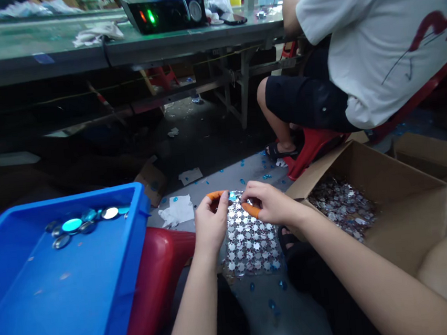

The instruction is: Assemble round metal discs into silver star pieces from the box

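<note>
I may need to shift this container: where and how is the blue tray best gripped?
Probably by the right-hand rim of the blue tray, coming from the right with the left hand: that raised wall is on the person's side and offers an edge to pinch. Grip nearer than the round discs, which lie toward the far end.

So the long, green-topped workbench (49, 39) spans 10 to 1 o'clock: crumpled whitish cloth (98, 33) at half ten, black boxy machine with a round gauge (169, 14) between 11 and 12, dark flat phone (235, 18) just past 12. Grey floor (228, 173): crumpled white paper (182, 208) at 8, little shiny blue pieces (283, 284) around 5.
</note>
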Demonstrator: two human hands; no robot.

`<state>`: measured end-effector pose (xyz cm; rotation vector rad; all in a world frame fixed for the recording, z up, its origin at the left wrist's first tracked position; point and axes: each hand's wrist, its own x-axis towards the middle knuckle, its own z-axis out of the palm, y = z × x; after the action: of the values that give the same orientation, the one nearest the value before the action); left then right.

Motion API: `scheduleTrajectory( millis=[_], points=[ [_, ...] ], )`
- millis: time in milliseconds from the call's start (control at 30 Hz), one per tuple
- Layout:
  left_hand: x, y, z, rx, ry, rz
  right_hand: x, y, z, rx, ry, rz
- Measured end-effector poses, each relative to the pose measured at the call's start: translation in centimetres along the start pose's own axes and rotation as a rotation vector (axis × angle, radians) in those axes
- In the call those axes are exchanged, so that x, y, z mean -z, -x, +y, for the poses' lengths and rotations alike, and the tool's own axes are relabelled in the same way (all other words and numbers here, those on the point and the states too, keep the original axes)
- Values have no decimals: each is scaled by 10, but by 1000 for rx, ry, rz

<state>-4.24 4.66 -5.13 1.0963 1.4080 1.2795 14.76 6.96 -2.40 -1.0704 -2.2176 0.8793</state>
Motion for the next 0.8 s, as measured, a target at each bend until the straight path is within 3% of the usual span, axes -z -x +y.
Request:
scheduleTrajectory(
  millis=[300, 567, 800],
  points=[
    [5, -3, -4, 20, -45, 106, 4, 4, -6, 36, -142, -92],
    [8, -4, -8, 63, -159, 135, 12, 2, -9, 42, -248, -57],
    [6, -5, -10, 75, -135, 105, 15, 1, -8, -10, -364, -8]
  ],
)
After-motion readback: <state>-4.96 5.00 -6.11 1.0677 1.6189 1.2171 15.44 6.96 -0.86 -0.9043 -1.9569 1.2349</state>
